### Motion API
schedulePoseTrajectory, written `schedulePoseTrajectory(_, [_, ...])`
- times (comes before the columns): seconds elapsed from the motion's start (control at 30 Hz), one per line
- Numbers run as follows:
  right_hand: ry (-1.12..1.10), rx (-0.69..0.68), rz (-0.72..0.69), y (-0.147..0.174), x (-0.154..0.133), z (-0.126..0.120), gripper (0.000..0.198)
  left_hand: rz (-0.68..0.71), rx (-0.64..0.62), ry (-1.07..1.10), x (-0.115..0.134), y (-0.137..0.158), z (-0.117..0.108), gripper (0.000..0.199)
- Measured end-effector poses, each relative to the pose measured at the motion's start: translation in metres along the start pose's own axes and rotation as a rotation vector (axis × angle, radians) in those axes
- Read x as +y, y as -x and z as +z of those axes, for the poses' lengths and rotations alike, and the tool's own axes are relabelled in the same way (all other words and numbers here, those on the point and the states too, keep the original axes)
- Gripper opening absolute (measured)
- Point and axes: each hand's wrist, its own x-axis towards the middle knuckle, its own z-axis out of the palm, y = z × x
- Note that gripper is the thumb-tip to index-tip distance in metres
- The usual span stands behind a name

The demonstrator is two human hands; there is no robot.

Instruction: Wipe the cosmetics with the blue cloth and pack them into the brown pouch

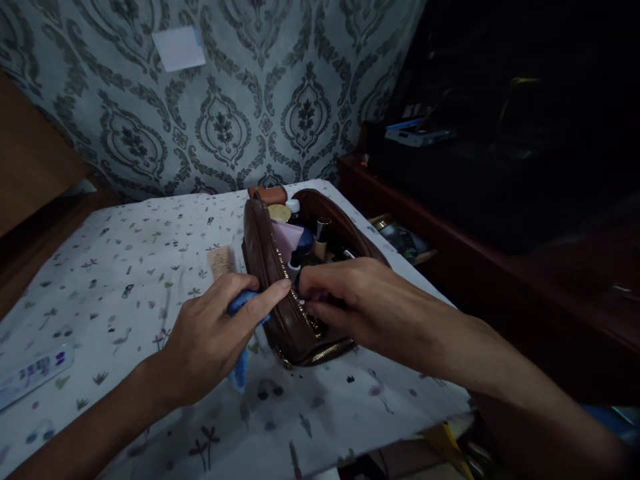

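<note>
1. Grips blue cloth (240, 373) in left hand (213, 333), fingers folded loosely round it, one end hanging down; index finger stretched to rim of bag. Judge cloth soft and light, safe to bunch anywhere.
2. Reaches into open mouth of brown bag (297, 333) with right hand (353, 290), fingers curled; cannot tell whether gripping anything inside.
3. Locate bag upright on patterned tablecloth (145, 267), unzipped. Looks leathery: judge walls supple yet self-standing, fairly weighty with contents. Hold by side wall below gold zip (333, 352) or from underneath; avoid pulling one rim, for risk of tipping.
4. Note beige tube (220, 259) on tablecloth, just left of bag. Judge light, squeezable; take mid-body.
5. Note inside bag: pink flat item (287, 237), dark-capped bottle (321, 237), white-capped container (293, 208). Judge bottle smooth, possibly glass, so slippery and breakable; pinch below cap, lift straight.
6. See orange-brown case (271, 194) beyond far end of bag; cannot tell whether touching. Judge stiff; grasp across sides.
</note>
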Motion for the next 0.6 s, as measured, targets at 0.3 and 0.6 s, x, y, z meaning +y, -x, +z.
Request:
schedulePoseTrajectory(0.3, [-0.074, 0.171, 0.030, 0.009, -0.002, -0.008, 0.021, -0.020, -0.015, 0.007, 0.001, 0.002, -0.002, 0.044])
schedulePoseTrajectory(0.6, [-0.089, 0.465, 0.045, 0.021, -0.018, 0.005, 0.019, -0.044, -0.001, 0.086, 0.001, 0.016, -0.001, 0.046])
